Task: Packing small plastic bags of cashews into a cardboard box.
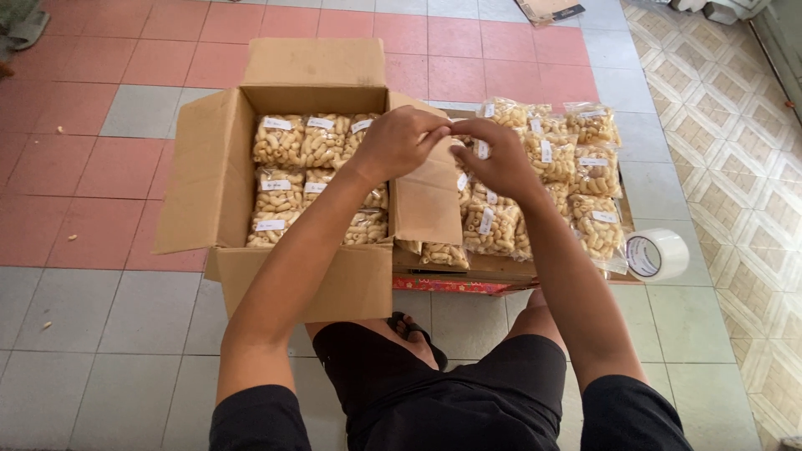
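Note:
My left hand (399,140) and my right hand (499,155) meet above the right flap of an open cardboard box (209,179). Both pinch something small between them, seemingly the top of a clear snack packet (464,149); my fingers mostly hide it. The box holds rows of clear packets of pale puffed snacks (288,171), each with a white label. To the right, more of the same packets (576,179) lie piled on a flat cardboard tray (468,269).
A roll of clear tape (657,254) lies on the floor by the tray's right corner. The floor is grey, red and patterned tiles. A piece of cardboard (551,10) lies at the far top. My knees sit below the box.

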